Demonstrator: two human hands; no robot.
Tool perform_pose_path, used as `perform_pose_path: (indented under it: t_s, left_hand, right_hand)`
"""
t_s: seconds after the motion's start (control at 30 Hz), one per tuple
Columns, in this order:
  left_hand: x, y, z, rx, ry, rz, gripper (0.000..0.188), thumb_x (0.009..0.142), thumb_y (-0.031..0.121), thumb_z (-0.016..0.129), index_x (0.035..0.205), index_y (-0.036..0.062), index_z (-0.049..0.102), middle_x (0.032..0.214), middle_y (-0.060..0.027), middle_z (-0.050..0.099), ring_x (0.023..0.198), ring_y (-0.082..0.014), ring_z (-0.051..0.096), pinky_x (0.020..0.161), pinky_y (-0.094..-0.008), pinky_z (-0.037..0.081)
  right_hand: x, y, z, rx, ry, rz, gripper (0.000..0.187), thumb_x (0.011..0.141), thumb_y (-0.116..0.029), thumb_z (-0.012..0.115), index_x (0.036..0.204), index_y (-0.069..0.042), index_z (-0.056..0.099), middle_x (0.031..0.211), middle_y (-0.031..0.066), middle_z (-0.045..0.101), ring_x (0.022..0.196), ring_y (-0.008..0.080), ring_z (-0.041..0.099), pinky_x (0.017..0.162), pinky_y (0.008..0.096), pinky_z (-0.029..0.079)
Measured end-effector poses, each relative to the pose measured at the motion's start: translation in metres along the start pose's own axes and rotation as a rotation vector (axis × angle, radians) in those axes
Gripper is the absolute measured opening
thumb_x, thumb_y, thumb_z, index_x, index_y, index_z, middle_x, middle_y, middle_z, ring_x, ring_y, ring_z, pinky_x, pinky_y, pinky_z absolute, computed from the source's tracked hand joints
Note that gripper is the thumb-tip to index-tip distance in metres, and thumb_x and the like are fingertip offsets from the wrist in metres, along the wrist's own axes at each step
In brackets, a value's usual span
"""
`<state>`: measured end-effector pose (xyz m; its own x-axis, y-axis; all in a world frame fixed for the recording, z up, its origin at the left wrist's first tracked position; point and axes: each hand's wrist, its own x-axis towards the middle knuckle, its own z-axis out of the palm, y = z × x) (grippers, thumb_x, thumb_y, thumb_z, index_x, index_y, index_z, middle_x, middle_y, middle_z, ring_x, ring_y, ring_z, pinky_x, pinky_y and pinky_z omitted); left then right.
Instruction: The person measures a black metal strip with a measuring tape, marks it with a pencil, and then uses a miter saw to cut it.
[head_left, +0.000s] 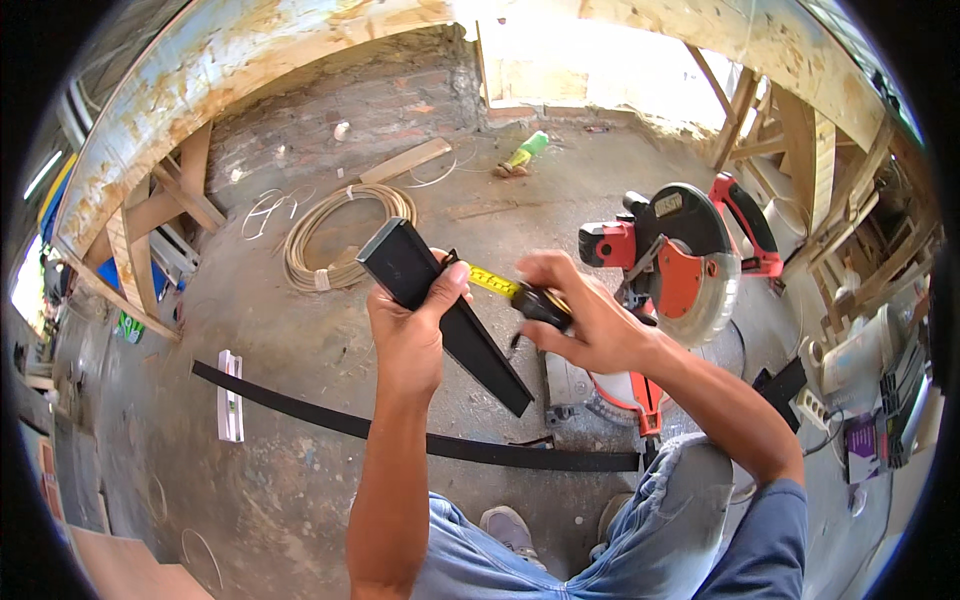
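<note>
My left hand (412, 325) grips a short black metal profile (480, 352), held slanting above the floor with its far end up and to the left. Between the thumb and fingers of that hand the hooked end of a yellow tape blade (490, 281) is also pinched near the profile's edge. My right hand (590, 312) is closed round the black case of the tape measure (541, 307), a short stretch of blade running out of it to the left. Below, a long black strip (330, 422) lies across the floor, passing behind my left forearm.
A red and black miter saw (680, 265) stands on the floor at the right. A white spirit level (230, 395) lies under the strip's left end. Beyond are a coiled hose (300, 245), a wooden board (405, 160) and a green bottle (528, 150). A power strip (811, 407) lies far right.
</note>
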<state>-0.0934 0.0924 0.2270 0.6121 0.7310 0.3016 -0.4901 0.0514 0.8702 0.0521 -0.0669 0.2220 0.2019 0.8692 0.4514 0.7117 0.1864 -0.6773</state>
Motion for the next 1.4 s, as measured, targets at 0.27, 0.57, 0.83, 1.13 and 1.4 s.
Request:
perform_pose_path:
  t_s: [0.27,0.57,0.83,1.13,1.4]
  left_hand:
    - [0.017,0.021,-0.042,-0.179,0.313,-0.022,0.023,0.089,0.017,0.078,0.100,0.0013,0.066,0.084,-0.0063,0.066,0.074,-0.0148,0.063,0.072,-0.0338,0.053]
    - [0.024,0.007,-0.043,-0.439,0.289,-0.120,0.065,0.084,0.071,0.063,0.100,0.0071,0.060,0.086,-0.0045,0.056,0.083,-0.0191,0.056,0.084,-0.0413,0.049]
    - [0.023,0.008,-0.046,-0.622,0.033,-0.037,0.072,0.080,0.074,0.061,0.097,0.0047,0.061,0.085,-0.0042,0.055,0.083,-0.0183,0.052,0.079,-0.0384,0.045]
    - [0.022,0.017,-0.052,-0.612,0.007,-0.043,0.036,0.100,0.043,0.059,0.093,0.0077,0.060,0.085,-0.0035,0.054,0.082,-0.0166,0.053,0.080,-0.0367,0.046]
    - [0.030,0.053,-0.127,-0.824,0.030,0.023,0.031,0.098,0.032,0.065,0.095,0.0030,0.054,0.086,-0.0058,0.051,0.083,-0.0184,0.051,0.086,-0.0373,0.045]
  right_hand:
    - [-0.136,0.059,-0.028,-0.050,-0.182,0.342,0.043,0.088,-0.007,0.065,0.129,-0.002,0.053,0.109,0.0167,0.060,0.103,0.0318,0.060,0.092,0.0396,0.047]
    - [-0.108,0.029,-0.026,0.044,-0.176,0.340,0.039,0.083,-0.002,0.062,0.122,0.000,0.059,0.098,0.0131,0.063,0.087,0.0253,0.062,0.079,0.0359,0.049]
    - [-0.082,0.022,-0.027,-0.037,-0.250,0.277,0.039,0.082,-0.002,0.062,0.121,0.001,0.060,0.099,0.0179,0.063,0.089,0.0328,0.062,0.081,0.0391,0.049]
    - [-0.082,0.016,-0.023,-0.041,-0.248,0.283,0.041,0.080,-0.005,0.063,0.121,0.000,0.060,0.099,0.0185,0.064,0.088,0.0334,0.062,0.080,0.0402,0.049]
    - [-0.107,0.008,-0.055,-0.363,0.023,0.164,0.045,0.080,-0.005,0.067,0.124,-0.002,0.058,0.111,0.0183,0.060,0.104,0.0378,0.061,0.088,0.0432,0.051]
